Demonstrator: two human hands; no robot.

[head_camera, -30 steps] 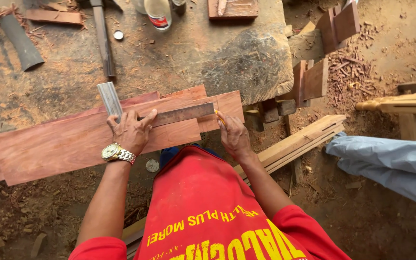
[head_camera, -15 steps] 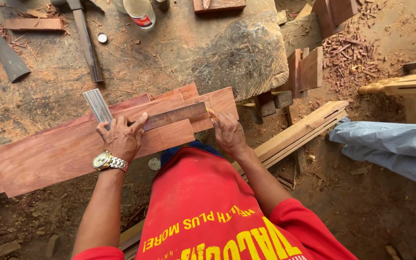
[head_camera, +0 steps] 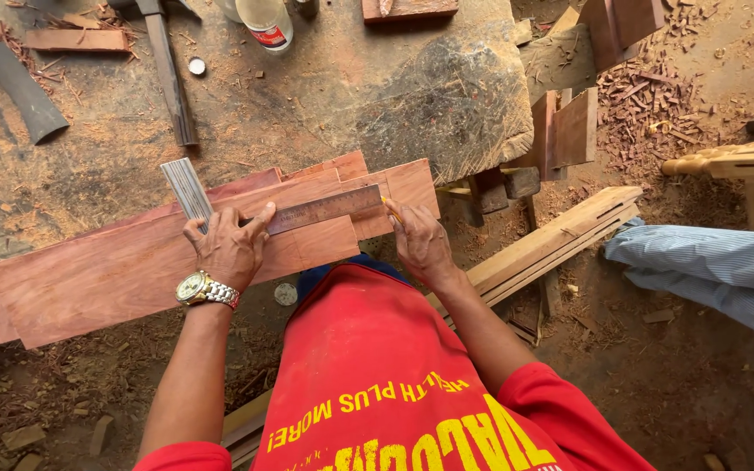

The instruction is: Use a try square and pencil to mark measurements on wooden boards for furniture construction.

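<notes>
Where the reddish board (head_camera: pixel 124 270) reaches furthest left, resting flat on the dusty workbench (head_camera: pixel 325 96) with a second reddish board (head_camera: pixel 394 187) lying just behind it. Further back on the left, a dark curved offcut (head_camera: pixel 19 87), a long metal tool (head_camera: pixel 167 74) lying upright in the view, and a small round cap (head_camera: pixel 196 66) beside it. Near the top edge, a plastic bottle (head_camera: pixel 259 19). Left hand (head_camera: pixel 229 249), wristwatch (head_camera: pixel 201 289) on the wrist, spread flat with fingers extended, pressing down on the square (head_camera: pixel 307 211) where its ribbed stock (head_camera: pixel 187 187) meets the steel blade. Blade laid across both boards, slanting slightly upward to the right. Right hand (head_camera: pixel 421 244) curled around a yellow pencil (head_camera: pixel 391 212), tip touching the wood just at the blade's right end. Right of the bench, small upright wood blocks (head_camera: pixel 569 131), a pale slotted beam (head_camera: pixel 560 240) lying on the dirt floor, red shavings (head_camera: pixel 647 96), and at the far right a blue striped cloth (head_camera: pixel 717 275).
</notes>
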